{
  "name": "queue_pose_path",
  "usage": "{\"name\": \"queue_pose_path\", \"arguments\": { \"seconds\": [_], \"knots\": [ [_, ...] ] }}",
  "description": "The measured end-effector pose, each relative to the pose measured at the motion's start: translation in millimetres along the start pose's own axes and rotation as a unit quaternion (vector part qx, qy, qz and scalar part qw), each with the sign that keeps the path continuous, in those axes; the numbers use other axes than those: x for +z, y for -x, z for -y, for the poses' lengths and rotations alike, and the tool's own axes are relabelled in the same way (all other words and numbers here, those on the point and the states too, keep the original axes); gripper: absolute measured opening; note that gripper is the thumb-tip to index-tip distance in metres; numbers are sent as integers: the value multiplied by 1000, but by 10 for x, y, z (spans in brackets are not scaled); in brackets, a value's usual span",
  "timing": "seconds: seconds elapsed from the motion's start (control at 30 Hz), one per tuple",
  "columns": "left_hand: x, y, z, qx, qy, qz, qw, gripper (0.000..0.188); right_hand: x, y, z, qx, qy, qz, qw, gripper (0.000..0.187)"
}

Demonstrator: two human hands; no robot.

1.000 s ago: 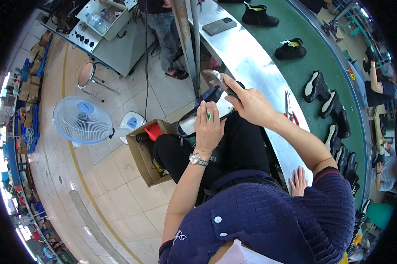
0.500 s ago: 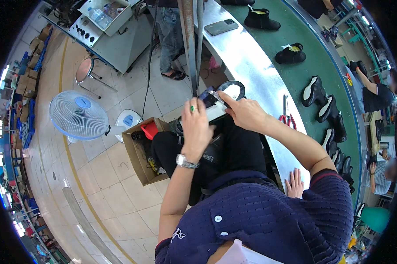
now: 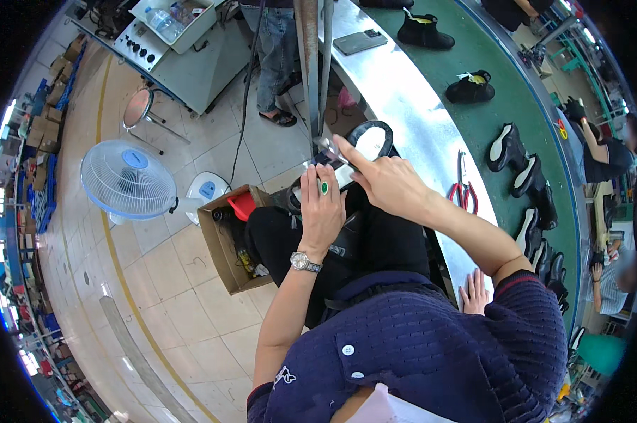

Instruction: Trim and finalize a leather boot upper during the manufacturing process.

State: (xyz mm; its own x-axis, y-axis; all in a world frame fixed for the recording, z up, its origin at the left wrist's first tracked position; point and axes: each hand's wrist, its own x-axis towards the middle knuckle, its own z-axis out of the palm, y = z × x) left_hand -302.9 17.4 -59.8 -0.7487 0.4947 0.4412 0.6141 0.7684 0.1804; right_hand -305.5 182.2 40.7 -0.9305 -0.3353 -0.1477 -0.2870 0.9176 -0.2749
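My left hand (image 3: 323, 211), with a green-stoned ring and a wristwatch, lies over the near edge of a dark shoe with a white sole (image 3: 344, 175); its fingers are bent over the edge and its thumb is hidden. The shoe rests at my knees, largely covered by my hands. My right hand (image 3: 392, 185) is closed around a tool with a shiny metal end (image 3: 328, 146), the index finger stretched along it. The tool's exact kind is not clear. Just beyond lies another black shoe, its white sole (image 3: 372, 144) showing.
Red-handled pliers (image 3: 463, 190) and a phone (image 3: 361, 42) lie on the metal table (image 3: 410, 92). Another person's hand (image 3: 474, 292) rests on its near edge. Black shoes (image 3: 507, 149) line the green belt. A cardboard box (image 3: 227, 243) and a fan (image 3: 128, 180) stand left.
My left hand, blurred before, has settled lower against the shoe. My right hand and the metal end of its tool have shifted slightly left.
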Motion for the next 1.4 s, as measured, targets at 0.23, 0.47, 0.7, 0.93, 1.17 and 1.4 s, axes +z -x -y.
{"name": "queue_pose_path", "arguments": {
  "seconds": [0.23, 0.47, 0.7, 0.93, 1.17, 1.4],
  "knots": [
    [-185, -93, 26, -157, 215, 39, 963, 67, 214, -40, -45, 0, 15, -30, 999, 74],
    [-353, -60, 94, -83, 28, 81, 993, 68, 395, -68, 63, 32, -51, -34, 998, 71],
    [-305, 68, 146, -86, 26, 21, 996, 66, 262, -134, 260, 32, -116, -43, 992, 69],
    [-533, 67, 218, -260, 231, 17, 938, 89, 234, -189, 303, -18, -114, -33, 993, 70],
    [-462, 78, 279, -227, 255, 13, 940, 97, 68, -315, 53, -19, -63, 44, 997, 56],
    [-473, 197, 401, -255, 361, -5, 897, 104, 25, -394, -391, 8, 28, -37, 999, 49]
  ]
}}
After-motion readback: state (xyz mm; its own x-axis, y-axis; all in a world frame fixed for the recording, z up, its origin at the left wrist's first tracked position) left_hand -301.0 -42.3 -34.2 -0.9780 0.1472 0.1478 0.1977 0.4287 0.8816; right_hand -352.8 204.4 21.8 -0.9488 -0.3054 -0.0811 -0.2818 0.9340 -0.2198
